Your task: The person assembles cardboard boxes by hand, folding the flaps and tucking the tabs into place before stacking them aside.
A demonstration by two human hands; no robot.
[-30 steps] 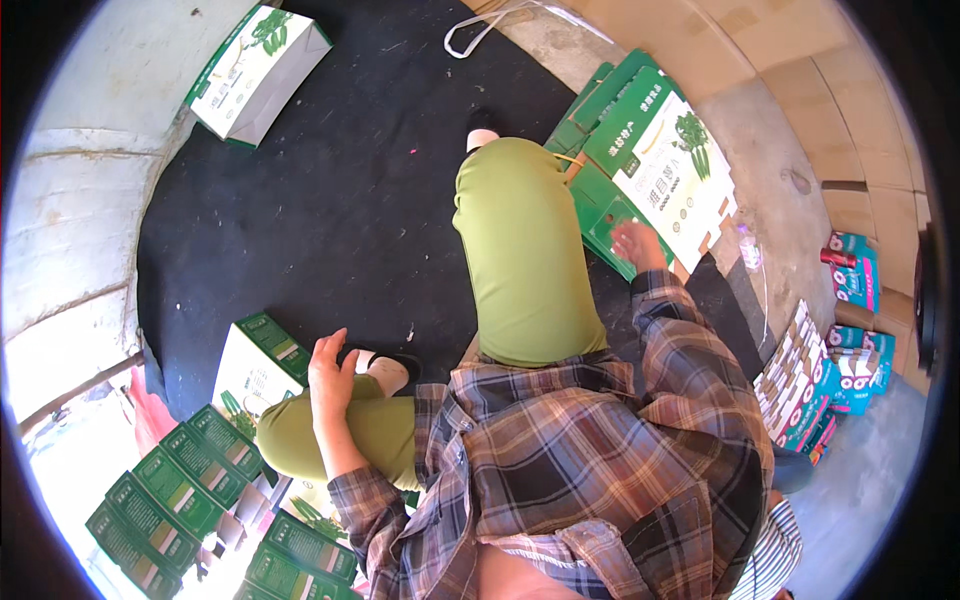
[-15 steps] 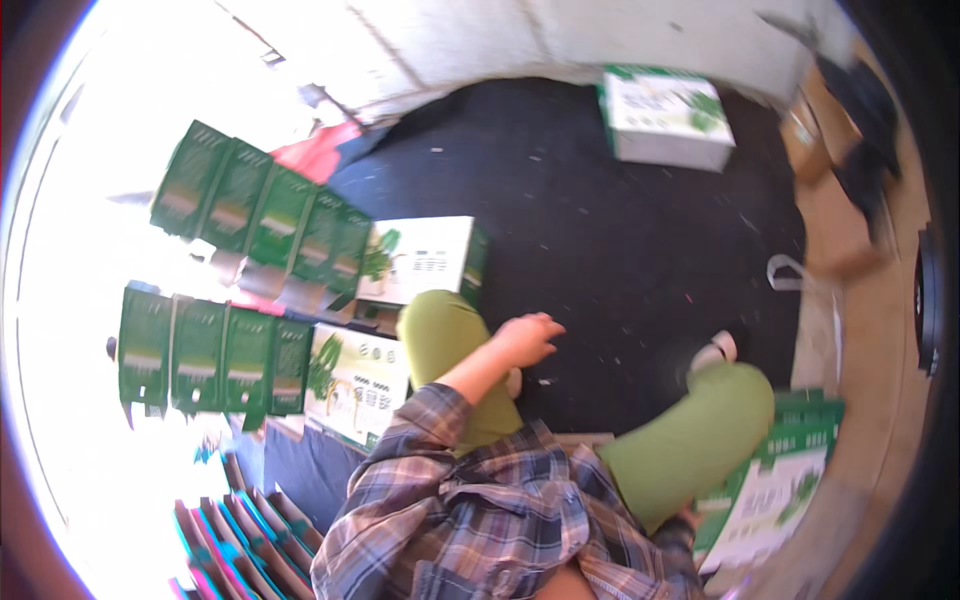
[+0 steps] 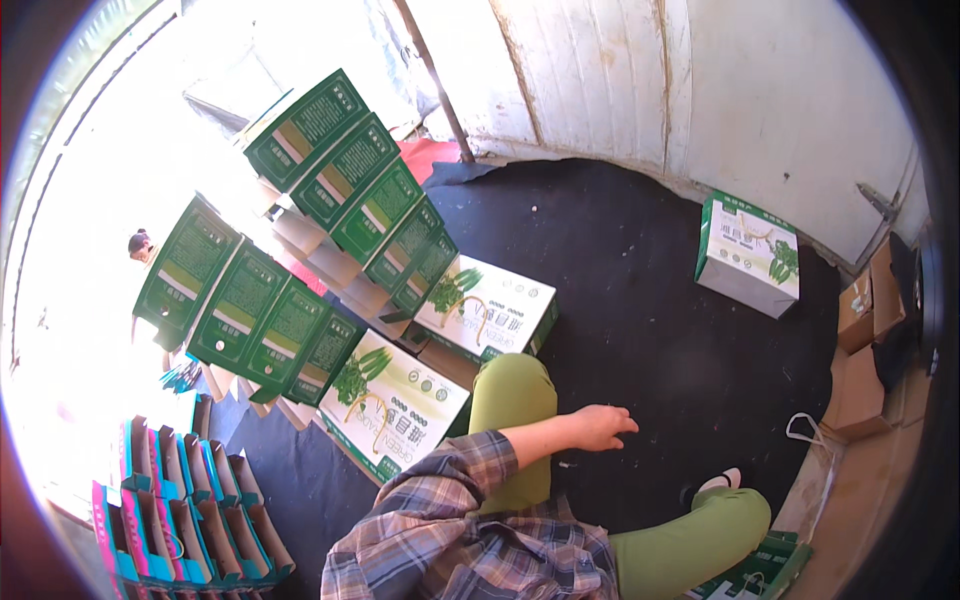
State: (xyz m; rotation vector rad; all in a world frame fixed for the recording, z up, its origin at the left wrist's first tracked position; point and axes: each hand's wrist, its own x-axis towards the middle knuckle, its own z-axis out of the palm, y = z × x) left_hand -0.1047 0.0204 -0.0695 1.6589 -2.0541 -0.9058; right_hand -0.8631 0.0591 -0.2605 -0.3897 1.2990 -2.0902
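My left hand [image 3: 600, 428] hangs over the black floor sheet just beyond my left knee, palm down, its fingers loosely stretched and holding nothing. Close to that knee stand two white and green gift boxes [image 3: 487, 305] with cord handles, at the near ends of two rows of boxes. Behind them, upright green cartons [image 3: 300, 345] lean one on another toward the upper left. My right hand is out of sight. Beside my right knee lie green flattened or stacked cartons [image 3: 768, 568], partly cut off by the lower rim.
Another white and green box [image 3: 748, 255] stands alone near the pale wall. Brown cardboard boxes [image 3: 855, 395] and a white cord loop [image 3: 805, 428] line the right side. Teal and pink open cartons [image 3: 200, 510] are stacked at lower left. A distant person [image 3: 140, 243] appears at far left.
The view has turned left and tilted up, so things sit lower and further right. My right hand, earlier by the green cartons at lower right, has left the picture. My left hand stays empty.
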